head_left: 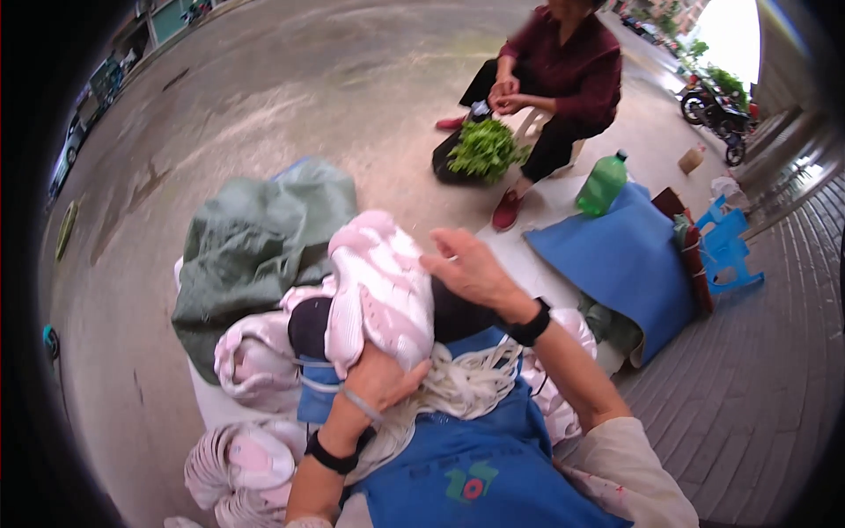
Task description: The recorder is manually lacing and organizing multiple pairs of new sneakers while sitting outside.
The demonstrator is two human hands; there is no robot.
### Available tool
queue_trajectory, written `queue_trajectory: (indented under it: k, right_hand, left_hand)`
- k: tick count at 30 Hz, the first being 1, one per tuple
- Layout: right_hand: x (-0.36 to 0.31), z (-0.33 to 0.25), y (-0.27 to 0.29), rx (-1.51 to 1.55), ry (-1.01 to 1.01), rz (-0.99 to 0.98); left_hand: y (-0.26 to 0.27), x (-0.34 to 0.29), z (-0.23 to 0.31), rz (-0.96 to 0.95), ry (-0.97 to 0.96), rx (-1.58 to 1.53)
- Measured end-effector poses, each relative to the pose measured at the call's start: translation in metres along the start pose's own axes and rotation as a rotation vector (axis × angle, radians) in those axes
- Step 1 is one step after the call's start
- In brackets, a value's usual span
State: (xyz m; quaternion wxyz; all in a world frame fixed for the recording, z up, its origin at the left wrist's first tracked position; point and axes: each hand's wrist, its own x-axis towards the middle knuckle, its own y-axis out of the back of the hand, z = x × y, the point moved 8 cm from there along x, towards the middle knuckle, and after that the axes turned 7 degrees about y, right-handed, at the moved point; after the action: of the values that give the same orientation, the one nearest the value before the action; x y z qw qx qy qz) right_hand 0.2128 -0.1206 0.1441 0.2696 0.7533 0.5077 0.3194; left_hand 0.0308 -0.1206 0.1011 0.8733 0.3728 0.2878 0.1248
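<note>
Pink and white knit gloves (378,282) are stacked in a thick bundle over my lap. My left hand (378,378) is at the near end of the bundle, its fingers hidden under the gloves and its thumb sticking out to the right. Just right of the bundle, my right hand (475,268) is raised with loosely bent fingers apart, holding nothing that I can see. White cloth strips (475,378) lie in a loose heap on my blue apron (431,466). More glove bundles (255,356) rest to my left, one of them by my left forearm (260,458).
A green-grey sack (255,229) lies at the left. Ahead, a seated person (572,70) has leafy greens (484,150) by their feet. To the right are a green bottle (603,185), a blue sheet (625,255) and a blue stool (726,246). A motorcycle (717,114) stands farther off.
</note>
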Motion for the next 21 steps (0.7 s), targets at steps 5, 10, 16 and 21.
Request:
queue_trajectory:
  k: [5,10,16,21]
  right_hand:
    - [-0.046,-0.055,-0.036,0.11,0.091,-0.304]
    - [-0.046,-0.052,-0.058,0.025,0.049,-0.434]
    - [-0.055,-0.05,-0.042,0.111,0.182,-0.186]
    - [-0.039,-0.052,-0.049,0.276,0.109,-0.176]
  left_hand:
    - [0.012,-0.002,0.002,0.405,-0.26,-0.052]
    - [-0.018,0.008,0.003,0.3,-0.315,0.058]
    - [0.02,-0.033,0.021,0.314,-0.251,-0.029]
    - [0.085,-0.063,-0.044,0.634,-0.008,-0.804]
